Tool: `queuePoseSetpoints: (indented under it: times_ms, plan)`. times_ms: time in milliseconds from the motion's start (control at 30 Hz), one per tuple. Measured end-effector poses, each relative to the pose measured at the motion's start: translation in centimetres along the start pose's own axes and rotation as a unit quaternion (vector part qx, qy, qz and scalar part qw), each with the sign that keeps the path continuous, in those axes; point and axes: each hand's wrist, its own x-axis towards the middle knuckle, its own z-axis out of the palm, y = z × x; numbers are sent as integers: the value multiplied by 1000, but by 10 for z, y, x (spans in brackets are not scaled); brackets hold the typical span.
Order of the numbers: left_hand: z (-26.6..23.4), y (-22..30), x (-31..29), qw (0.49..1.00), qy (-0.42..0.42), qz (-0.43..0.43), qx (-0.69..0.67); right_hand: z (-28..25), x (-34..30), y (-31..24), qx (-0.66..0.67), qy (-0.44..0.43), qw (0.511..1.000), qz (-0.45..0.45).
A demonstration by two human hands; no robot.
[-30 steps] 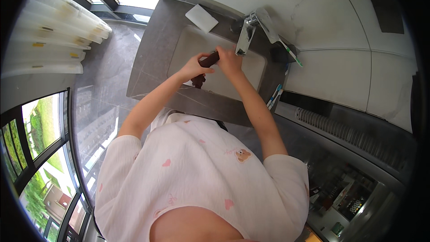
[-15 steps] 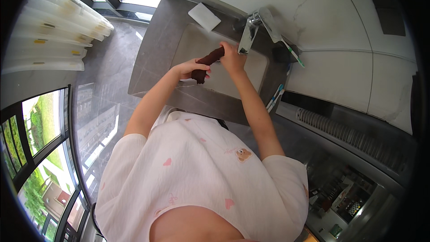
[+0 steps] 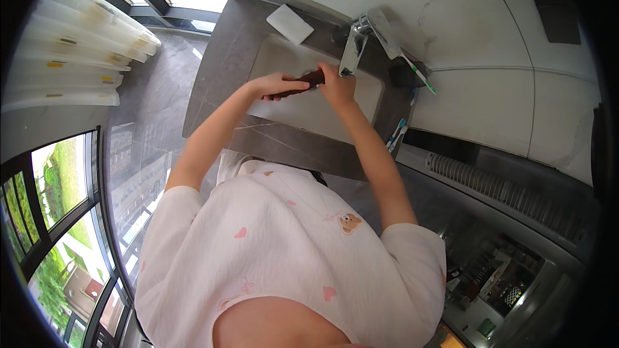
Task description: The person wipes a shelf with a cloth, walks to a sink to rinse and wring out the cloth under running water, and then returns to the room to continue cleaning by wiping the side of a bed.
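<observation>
A dark brown cloth (image 3: pixel 314 78), twisted into a narrow roll, is stretched between my two hands above the washbasin (image 3: pixel 306 115). My left hand (image 3: pixel 276 84) is closed around its left end, and a thin strip of it shows below the fingers. At the other end, my right hand (image 3: pixel 336 85) grips the cloth just under the spout of the chrome faucet (image 3: pixel 353 51). I cannot make out any water running. Part of the cloth is hidden by the fingers.
A white rectangular pad (image 3: pixel 290 24) lies on the grey counter (image 3: pixel 222 58) behind the basin. Right of the faucet, a green-and-white toothbrush (image 3: pixel 419 72) stands in a dark cup (image 3: pixel 401 76). Blue-and-white toothbrushes (image 3: pixel 397 134) rest at the counter's right edge.
My left hand has shifted slightly left and turned over the cloth. The end that hung loose below it is now mostly gathered in, and the roll looks thinner. My right hand keeps its hold.
</observation>
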Motion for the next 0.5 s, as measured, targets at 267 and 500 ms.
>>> queuePoseSetpoints:
  times_ms: [267,500]
  plan:
    - [3,30,-7,990,-128,-64,20,-2,4,4,-25,-107,991,-79]
    - [9,-5,6,961,-184,-82,-190,4,0,6,5,-50,980,-194]
